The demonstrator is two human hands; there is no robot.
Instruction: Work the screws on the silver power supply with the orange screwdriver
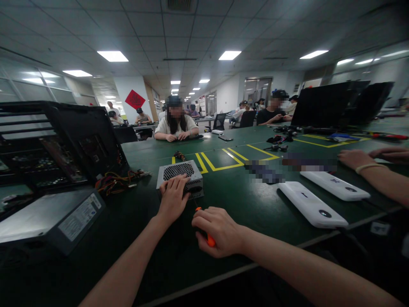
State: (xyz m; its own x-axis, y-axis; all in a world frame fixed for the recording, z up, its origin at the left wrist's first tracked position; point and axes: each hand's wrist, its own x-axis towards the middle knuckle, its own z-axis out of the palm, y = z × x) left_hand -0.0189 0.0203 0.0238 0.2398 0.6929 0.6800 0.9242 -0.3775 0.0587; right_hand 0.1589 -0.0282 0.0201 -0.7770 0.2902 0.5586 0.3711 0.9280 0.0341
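Note:
A grey metal computer power supply (180,169) with a honeycomb vent on top sits on the green table. My left hand (174,194) grips its near edge, fingers over the top and thumb at the near side. In my right hand (219,232) is a screwdriver (211,240) with an orange handle, the fingers wrapped round it. Its thin shaft points up and left at the near face of the power supply; whether the tip touches a screw is too small to tell. A bundle of cables (179,156) lies behind the unit.
An open black computer case (111,140) stands at the left, with loose coloured wires (111,181) beside it. A second power supply (79,215) lies in front. White power banks (311,204) lie right, near another person's arms (380,170). A person (176,123) sits opposite.

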